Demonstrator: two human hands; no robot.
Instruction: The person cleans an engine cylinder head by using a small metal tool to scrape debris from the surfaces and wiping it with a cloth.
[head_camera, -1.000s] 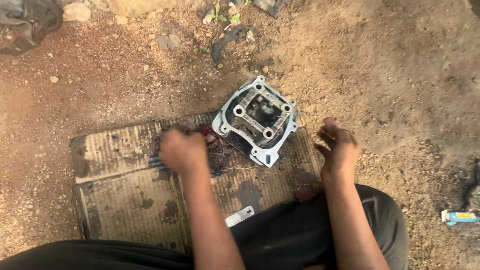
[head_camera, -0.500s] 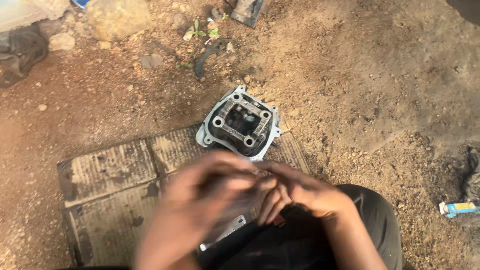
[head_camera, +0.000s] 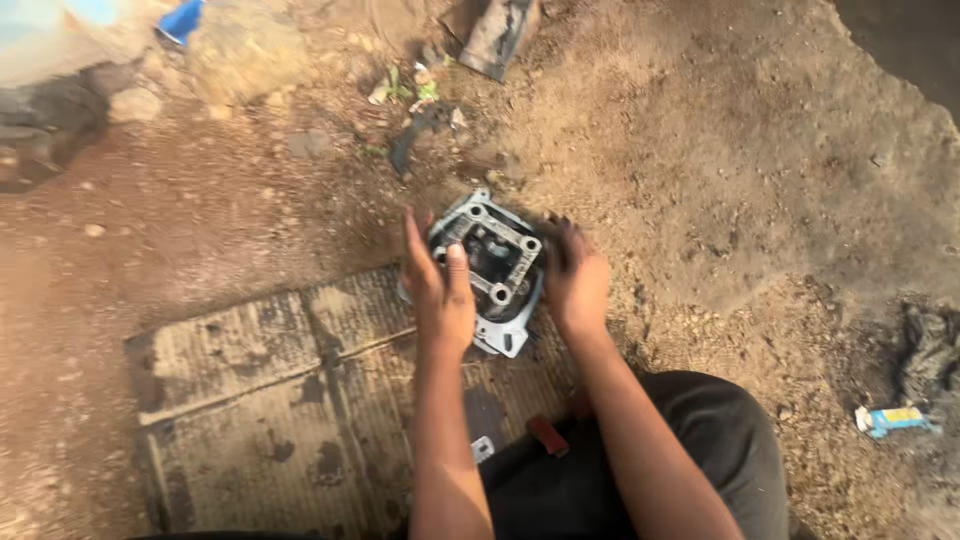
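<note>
Both hands moved out from the lap, left hand (head_camera: 440, 295) and right hand (head_camera: 575, 285) clasping grey engine part (head_camera: 492, 262) between them

I'm looking at an open-air repair spot — bare dirt ground (head_camera: 760, 190) strewn with stones and scraps, a worn ribbed mat (head_camera: 270, 400) as the work surface, and a greasy metal engine part (head_camera: 492, 270) lying on it.

**One head camera, looking steeply down**

I had a single view, worn on the head, facing down and slightly forward over the person's lap. It sat close above the forearms and took in the ridged mat (head_camera: 260, 400) and the dirt ground (head_camera: 760, 170) beyond.
</note>
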